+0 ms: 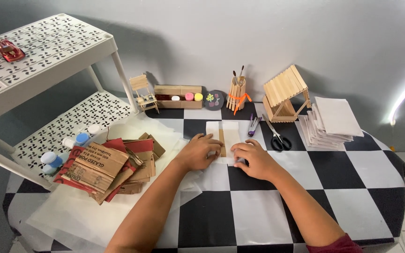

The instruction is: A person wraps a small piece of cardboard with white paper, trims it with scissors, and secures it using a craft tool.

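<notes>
Both hands rest flat on a pale sheet of paper [230, 133] lying on the checkered worktop [258, 211] — the left hand [200, 151] at its left edge, the right hand [254, 159] at its lower right corner. One flat wooden stick [221, 142] lies on the sheet, long axis running away from the person, just beside the left fingers [212, 138]; both hands are spread and grip nothing. One pair of scissors [276, 136] lies near the right hand — one stack of cardboard pieces [111, 168] sits to the left.

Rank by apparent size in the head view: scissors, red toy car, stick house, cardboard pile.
1. cardboard pile
2. stick house
3. scissors and red toy car look alike; the car sits farther away, so unsure.
</notes>
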